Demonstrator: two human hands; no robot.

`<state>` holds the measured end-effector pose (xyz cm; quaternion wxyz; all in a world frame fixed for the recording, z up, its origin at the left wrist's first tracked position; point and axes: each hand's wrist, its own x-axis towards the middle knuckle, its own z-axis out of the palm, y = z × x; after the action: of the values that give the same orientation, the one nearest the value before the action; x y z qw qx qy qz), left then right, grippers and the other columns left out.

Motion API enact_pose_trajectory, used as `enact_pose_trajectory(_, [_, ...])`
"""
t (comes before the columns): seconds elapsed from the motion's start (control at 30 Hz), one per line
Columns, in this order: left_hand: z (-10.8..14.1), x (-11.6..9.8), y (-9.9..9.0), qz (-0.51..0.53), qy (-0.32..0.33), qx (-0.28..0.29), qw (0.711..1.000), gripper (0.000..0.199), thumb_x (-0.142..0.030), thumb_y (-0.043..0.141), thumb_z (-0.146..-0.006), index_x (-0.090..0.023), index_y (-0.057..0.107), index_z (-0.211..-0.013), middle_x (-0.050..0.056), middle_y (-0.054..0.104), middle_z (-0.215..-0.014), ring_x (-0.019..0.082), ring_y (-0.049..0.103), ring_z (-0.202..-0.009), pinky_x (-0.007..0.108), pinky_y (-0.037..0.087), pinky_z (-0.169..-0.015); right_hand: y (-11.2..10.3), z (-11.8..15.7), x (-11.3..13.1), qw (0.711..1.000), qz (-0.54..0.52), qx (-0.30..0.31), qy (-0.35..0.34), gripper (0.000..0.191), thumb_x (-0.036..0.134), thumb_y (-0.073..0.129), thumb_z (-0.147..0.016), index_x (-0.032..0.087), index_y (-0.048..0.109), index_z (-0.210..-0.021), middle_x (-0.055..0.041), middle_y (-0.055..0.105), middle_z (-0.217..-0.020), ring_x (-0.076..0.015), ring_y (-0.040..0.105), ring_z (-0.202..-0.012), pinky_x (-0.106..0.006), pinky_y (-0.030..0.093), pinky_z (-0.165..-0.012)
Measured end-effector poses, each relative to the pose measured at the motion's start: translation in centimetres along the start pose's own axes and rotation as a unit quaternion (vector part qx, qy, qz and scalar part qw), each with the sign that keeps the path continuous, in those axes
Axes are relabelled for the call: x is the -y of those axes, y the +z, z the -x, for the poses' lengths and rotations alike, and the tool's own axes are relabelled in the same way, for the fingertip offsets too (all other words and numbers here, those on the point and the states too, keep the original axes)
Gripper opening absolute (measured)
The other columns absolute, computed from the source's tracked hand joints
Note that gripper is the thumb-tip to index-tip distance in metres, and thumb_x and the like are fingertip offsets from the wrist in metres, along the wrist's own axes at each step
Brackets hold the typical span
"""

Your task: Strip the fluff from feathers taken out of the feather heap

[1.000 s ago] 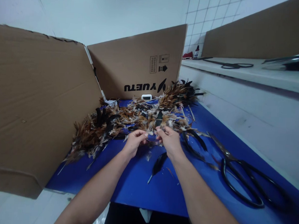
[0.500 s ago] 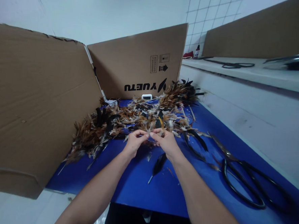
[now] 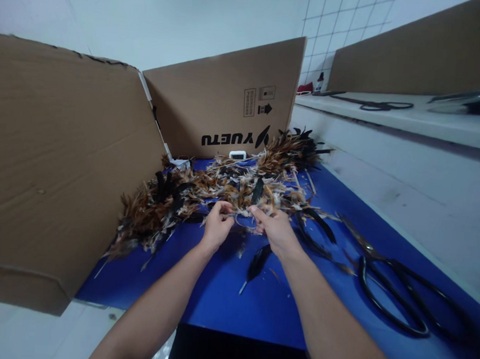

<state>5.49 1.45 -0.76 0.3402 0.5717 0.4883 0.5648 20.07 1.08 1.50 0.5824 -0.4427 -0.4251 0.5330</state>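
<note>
My left hand [image 3: 217,228] is closed in a pinch over the blue table; what lies between its fingertips is too small to make out. Across a short gap, my right hand [image 3: 276,229] pinches a small brownish feather [image 3: 270,196], partly blurred against the pile. A thin pale curved strand [image 3: 243,221] shows between the two hands. Just beyond them spreads a heap of loose brown, cream and black feathers [image 3: 227,187]. One black feather [image 3: 257,263] with a pale quill lies on the table below my right hand.
Big black-handled scissors [image 3: 381,264] lie at the right, near long dark feathers [image 3: 318,225]. Feather bundles stand at left [image 3: 140,217] and back right [image 3: 290,150]. Cardboard panels [image 3: 221,91] wall the left and back. A small white device [image 3: 237,154] sits behind the heap.
My hands have moved apart from fingertips touching. The right hand has shifted rightward with its feather, and a thin strand now shows in the gap.
</note>
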Motion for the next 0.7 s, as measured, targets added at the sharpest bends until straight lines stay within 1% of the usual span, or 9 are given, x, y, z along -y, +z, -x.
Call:
enact_pose_trajectory(0.03, [0.0,0.0,-0.1,-0.013,0.022,-0.016,1.0,0.026,-0.013,0.06,-0.067,-0.017,0.06,-0.093,0.002,0.059,-0.087,0.008,0.053,-0.062,0.022,0.043,-0.062,0.0,0.0,0.0,1.0,-0.001,0.004,0.003,0.034,0.042,0.073,-0.058,0.018,0.05,-0.054,0.0082,0.04,-0.041,-0.0052,0.034,-0.033,-0.022,0.031,-0.036])
enact_pose_trajectory(0.07, [0.0,-0.1,-0.1,-0.031,0.044,-0.021,0.998,0.023,-0.013,0.059,-0.069,-0.017,0.062,-0.092,0.003,0.059,-0.091,0.009,0.054,-0.067,0.023,0.043,-0.067,0.0,0.1,0.0,1.0,-0.002,0.009,0.006,0.035,0.043,0.074,-0.057,0.018,0.049,-0.054,0.0082,0.04,-0.04,-0.0051,0.033,-0.033,-0.022,0.032,-0.036])
enact_pose_trajectory(0.13, [0.1,-0.4,-0.1,-0.062,0.074,0.003,0.995,0.013,-0.019,0.057,-0.074,-0.017,0.066,-0.084,0.005,0.061,-0.089,0.013,0.056,-0.076,0.026,0.043,-0.073,0.2,0.2,-0.1,1.0,-0.001,0.02,0.014,0.036,0.044,0.074,-0.057,0.018,0.049,-0.055,0.0084,0.04,-0.04,-0.0051,0.033,-0.032,-0.022,0.033,-0.035])
enact_pose_trajectory(0.17, [0.2,-0.6,-0.1,-0.069,0.075,0.026,0.994,0.014,-0.024,0.057,-0.077,-0.017,0.068,-0.081,0.005,0.062,-0.087,0.015,0.056,-0.079,0.026,0.042,-0.074,0.2,0.3,-0.1,0.999,-0.001,0.027,0.019,0.036,0.044,0.074,-0.056,0.018,0.05,-0.056,0.0086,0.04,-0.04,-0.0051,0.033,-0.032,-0.022,0.033,-0.034])
enact_pose_trajectory(0.27, [0.6,-1.1,0.2,-0.047,0.038,0.085,0.995,0.021,-0.035,0.06,-0.077,-0.016,0.069,-0.079,0.004,0.064,-0.079,0.016,0.056,-0.076,0.025,0.041,-0.069,0.4,0.5,-0.1,0.998,-0.006,0.049,0.037,0.037,0.046,0.074,-0.056,0.018,0.051,-0.06,0.0098,0.038,-0.039,-0.0046,0.032,-0.031,-0.021,0.031,-0.033])
enact_pose_trajectory(0.37, [0.9,-1.3,0.5,0.012,-0.006,0.114,0.993,0.026,-0.039,0.062,-0.074,-0.014,0.068,-0.076,0.003,0.064,-0.071,0.014,0.053,-0.067,0.024,0.04,-0.065,0.5,0.6,-0.1,0.997,-0.005,0.063,0.047,0.038,0.047,0.075,-0.056,0.017,0.052,-0.062,0.0102,0.038,-0.04,-0.0038,0.031,-0.031,-0.02,0.028,-0.033])
enact_pose_trajectory(0.5, [1.0,-1.4,0.5,0.07,-0.042,0.124,0.989,0.027,-0.04,0.065,-0.072,-0.014,0.067,-0.071,0.001,0.063,-0.067,0.013,0.052,-0.064,0.024,0.04,-0.065,0.5,0.5,-0.4,0.997,0.004,0.064,0.038,0.036,0.046,0.072,-0.06,0.017,0.049,-0.058,0.0094,0.039,-0.042,-0.0034,0.031,-0.032,-0.019,0.025,-0.032])
enact_pose_trajectory(0.6, [0.9,-1.6,0.4,0.081,-0.056,0.126,0.987,0.025,-0.038,0.067,-0.07,-0.014,0.067,-0.07,0.0,0.062,-0.065,0.012,0.051,-0.062,0.024,0.039,-0.064,0.4,0.4,-0.5,0.998,0.01,0.06,0.027,0.035,0.045,0.069,-0.063,0.017,0.049,-0.057,0.0093,0.039,-0.042,-0.0032,0.029,-0.031,-0.019,0.024,-0.032])
enact_pose_trajectory(0.7, [0.9,-1.6,0.4,0.089,-0.057,0.13,0.986,0.023,-0.036,0.067,-0.069,-0.014,0.066,-0.066,-0.001,0.059,-0.061,0.011,0.048,-0.06,0.023,0.037,-0.062,0.4,0.4,-0.5,0.998,0.018,0.059,0.024,0.032,0.043,0.071,-0.061,0.017,0.052,-0.059,0.0092,0.04,-0.041,-0.0034,0.03,-0.031,-0.018,0.025,-0.032])
